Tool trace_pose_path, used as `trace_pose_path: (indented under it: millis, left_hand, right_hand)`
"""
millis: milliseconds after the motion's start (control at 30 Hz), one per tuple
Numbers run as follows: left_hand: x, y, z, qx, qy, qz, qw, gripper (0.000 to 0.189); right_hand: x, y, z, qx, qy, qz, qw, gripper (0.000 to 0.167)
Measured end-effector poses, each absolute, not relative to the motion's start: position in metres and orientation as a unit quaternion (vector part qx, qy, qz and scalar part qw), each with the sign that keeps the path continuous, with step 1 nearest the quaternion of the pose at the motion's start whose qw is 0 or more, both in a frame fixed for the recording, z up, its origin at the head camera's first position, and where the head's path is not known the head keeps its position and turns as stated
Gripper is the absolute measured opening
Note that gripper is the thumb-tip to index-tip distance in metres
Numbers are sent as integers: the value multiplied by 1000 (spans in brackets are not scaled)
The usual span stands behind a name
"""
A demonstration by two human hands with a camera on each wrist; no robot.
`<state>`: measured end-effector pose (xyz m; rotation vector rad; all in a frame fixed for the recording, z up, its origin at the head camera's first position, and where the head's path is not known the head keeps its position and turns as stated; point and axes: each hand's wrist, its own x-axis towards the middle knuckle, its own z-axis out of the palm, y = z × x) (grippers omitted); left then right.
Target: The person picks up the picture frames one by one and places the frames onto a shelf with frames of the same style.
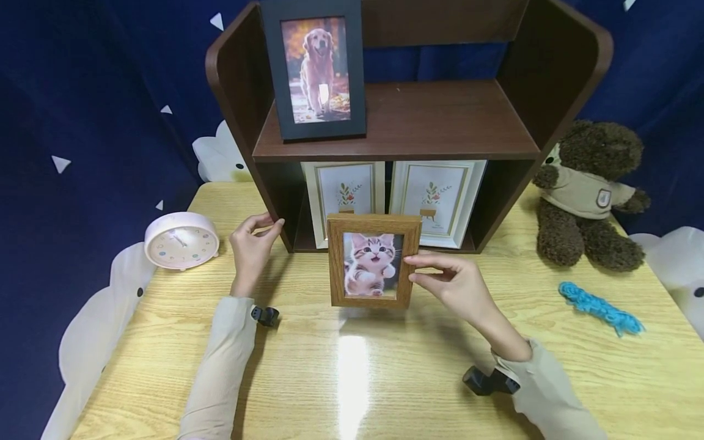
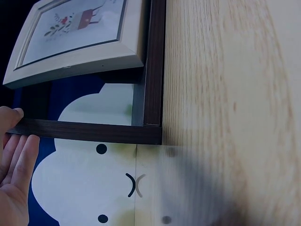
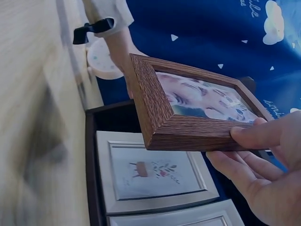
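Note:
A brown wooden picture frame (image 1: 376,305) with a kitten photo is pinched at its right edge by my right hand (image 1: 459,287). It hangs upright above the table, in front of the dark brown shelf (image 1: 396,146). In the right wrist view the thumb lies on the front of the wooden frame (image 3: 197,134), the fingers behind it. My left hand (image 1: 254,247) grips the shelf's left side panel low down; in the left wrist view, the thumb and fingers of that hand (image 2: 16,165) stand on either side of the panel (image 2: 89,131).
Two white picture frames (image 1: 379,195) (image 1: 475,201) stand in the lower compartment, partly hidden. A black picture frame (image 1: 324,129) with a dog photo stands on the upper board. A pink clock (image 1: 181,241) is at left; a teddy bear (image 1: 588,195) and blue string bundle (image 1: 601,309) are at right.

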<state>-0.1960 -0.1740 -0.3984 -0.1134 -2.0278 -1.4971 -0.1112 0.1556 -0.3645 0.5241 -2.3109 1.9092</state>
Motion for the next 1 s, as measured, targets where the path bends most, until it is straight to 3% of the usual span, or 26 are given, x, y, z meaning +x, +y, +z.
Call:
trace_pose_path:
  millis: [1000]
  left_hand:
    - [-194, -171, -397, -22, -768, -567, 296, 22]
  right_hand:
    - [-114, 170, -334, 186, -742, 636, 100, 42]
